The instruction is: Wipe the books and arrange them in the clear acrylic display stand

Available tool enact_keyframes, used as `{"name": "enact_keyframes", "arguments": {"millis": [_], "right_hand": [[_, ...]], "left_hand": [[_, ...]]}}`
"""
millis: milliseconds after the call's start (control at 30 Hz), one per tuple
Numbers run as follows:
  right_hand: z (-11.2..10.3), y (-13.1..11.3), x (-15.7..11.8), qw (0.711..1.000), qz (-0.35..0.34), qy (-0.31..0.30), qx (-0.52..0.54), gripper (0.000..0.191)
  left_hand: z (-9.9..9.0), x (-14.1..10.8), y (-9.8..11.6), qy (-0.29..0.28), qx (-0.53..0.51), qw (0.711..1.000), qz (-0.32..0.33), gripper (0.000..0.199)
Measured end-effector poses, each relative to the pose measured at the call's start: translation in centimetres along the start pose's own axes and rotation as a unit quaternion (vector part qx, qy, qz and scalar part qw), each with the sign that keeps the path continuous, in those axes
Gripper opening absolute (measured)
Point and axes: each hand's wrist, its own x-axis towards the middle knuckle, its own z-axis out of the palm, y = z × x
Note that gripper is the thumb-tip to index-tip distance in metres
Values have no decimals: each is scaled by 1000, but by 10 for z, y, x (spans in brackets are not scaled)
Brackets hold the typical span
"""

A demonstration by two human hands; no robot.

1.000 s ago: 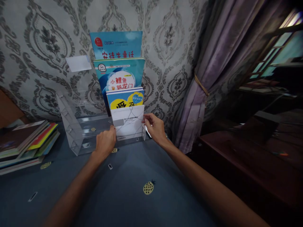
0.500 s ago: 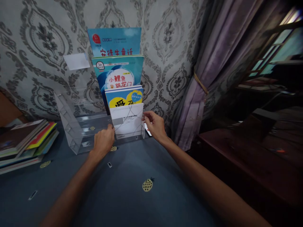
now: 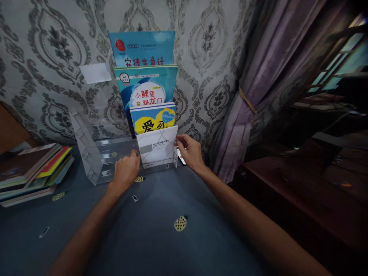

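A white booklet [image 3: 158, 147] stands in the front tier of a clear tiered rack [image 3: 93, 163]. My left hand [image 3: 127, 168] has its fingertips closed at the booklet's left edge, and my right hand [image 3: 191, 151] pinches its right edge. Behind it, in rising tiers, stand a blue and yellow book [image 3: 153, 119], a teal book [image 3: 148, 90] and a light blue book [image 3: 142, 50]. The rack's left half shows bare clear shelves. A white label [image 3: 96, 73] sits at its upper left.
A pile of books [image 3: 31, 168] lies at the left of the blue tablecloth [image 3: 155, 234]. Part of a phone [image 3: 181, 156] shows beside my right hand. A purple curtain [image 3: 243, 103] hangs at the right, near a dark red surface [image 3: 293, 191].
The view has shifted slightly, so the rack and books appear a little farther right. The white booklet leans slightly differently, with both hands still at its edges.
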Motion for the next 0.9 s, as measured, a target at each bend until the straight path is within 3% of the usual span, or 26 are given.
{"name": "enact_keyframes", "arguments": {"millis": [900], "right_hand": [[-7, -4, 5, 1000, 7, 1, 16, 21]], "left_hand": [[-12, -3, -5, -43, -34, 997, 48, 31]]}}
